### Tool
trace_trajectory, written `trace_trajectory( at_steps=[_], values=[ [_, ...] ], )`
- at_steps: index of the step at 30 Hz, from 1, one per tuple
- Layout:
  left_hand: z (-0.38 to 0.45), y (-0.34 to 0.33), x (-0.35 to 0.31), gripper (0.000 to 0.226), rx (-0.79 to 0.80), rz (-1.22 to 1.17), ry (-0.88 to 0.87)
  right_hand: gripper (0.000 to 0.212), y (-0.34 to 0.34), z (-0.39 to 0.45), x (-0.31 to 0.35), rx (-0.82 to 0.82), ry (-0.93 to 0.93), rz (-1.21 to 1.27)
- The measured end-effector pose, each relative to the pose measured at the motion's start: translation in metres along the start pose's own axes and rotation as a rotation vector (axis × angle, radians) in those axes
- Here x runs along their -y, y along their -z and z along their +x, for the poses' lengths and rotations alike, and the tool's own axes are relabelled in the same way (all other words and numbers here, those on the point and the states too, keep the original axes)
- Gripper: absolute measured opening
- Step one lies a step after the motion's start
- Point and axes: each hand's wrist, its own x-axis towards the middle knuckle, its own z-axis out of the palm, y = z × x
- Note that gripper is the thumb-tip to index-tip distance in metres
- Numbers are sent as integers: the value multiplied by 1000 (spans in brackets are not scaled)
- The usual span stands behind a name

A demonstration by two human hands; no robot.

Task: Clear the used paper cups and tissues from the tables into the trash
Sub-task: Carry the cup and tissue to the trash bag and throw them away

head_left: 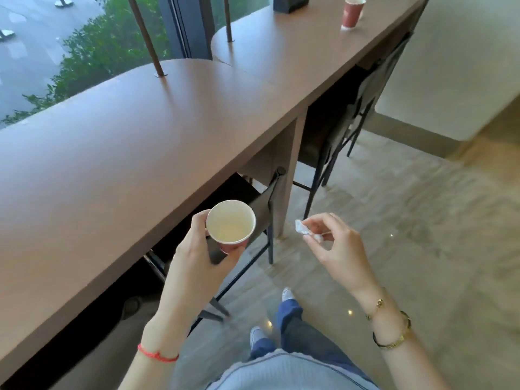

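Off the near edge of the long brown counter (118,153), above the floor, a red paper cup (231,225) is held upright in the left hand (197,249), the fingers wrapped round its wall; its pale inside is seen from above, and whether anything is left in it cannot be told. Just to its right, apart from it, a small crumpled white tissue (302,229) is pinched between thumb and fingertips of the right hand (337,249), also clear of the counter. Dark stools (261,209) are tucked under the counter's edge. Far along the counter, near its far end, a second red paper cup (353,13) is stood upright, with something white under its base.
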Motion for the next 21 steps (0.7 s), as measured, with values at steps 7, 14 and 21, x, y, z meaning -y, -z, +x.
trace_trajectory(
  at_steps=[7, 14, 21],
  values=[
    [-17, -39, -48, 68, 172, -43, -180, 20, 47, -91, -23, -217, -167, -25],
    [-47, -95, -125, 66, 334, -75, -388, 22, 110, -189, -58, -461, -311, -58],
    [-124, -183, -227, 65, 447, -115, -552, 23, 193, -325, -98, -634, -467, -128]
  ],
)
